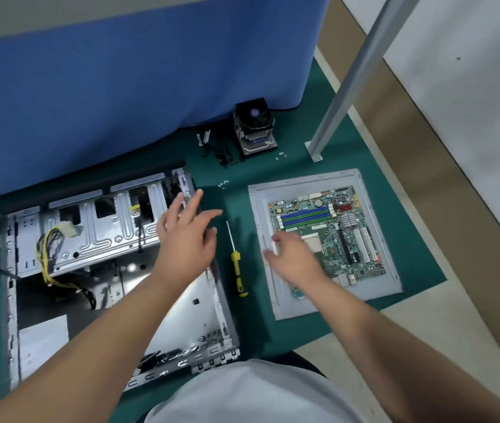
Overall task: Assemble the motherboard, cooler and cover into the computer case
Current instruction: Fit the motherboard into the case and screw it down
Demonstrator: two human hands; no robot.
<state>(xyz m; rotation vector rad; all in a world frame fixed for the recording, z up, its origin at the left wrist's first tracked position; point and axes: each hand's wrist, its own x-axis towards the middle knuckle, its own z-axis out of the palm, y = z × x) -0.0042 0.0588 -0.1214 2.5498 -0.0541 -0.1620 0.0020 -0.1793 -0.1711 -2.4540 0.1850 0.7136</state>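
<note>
No legible writing anywhere; a small blue label on the cooler too blurred to read.

Open grey sheet-metal computer case (114,270) lying flat at the left of the green-matted desk (318,328), stamped ribs and slotted drive bays inside, a bundle of yellow and black wires (48,257) trailing from the near-left bay. Left hand (189,230) above the case's right wall, fingers spread and straight, gripping nothing; whether touching the metal cannot be told.

Yellow-handled screwdriver with a thin steel shaft (236,264) on the mat between case and cover. Flat grey metal side cover (376,279) toward the desk's right edge, carrying the green printed-circuit motherboard (334,236) with blue memory slots and white expansion slots. Right hand (294,254) over the board's left edge, fingers loosely extended, motion-blurred, holding nothing.

Black-fanned cooler with finned aluminium heatsink (254,129) at the far edge against a blue fabric partition (120,71), black plastic clips (221,151) just beside it. Small silver screws (222,184) loose on the mat, near the case's far-right corner. Grey metal post (349,77) bolted near the far-right corner.
</note>
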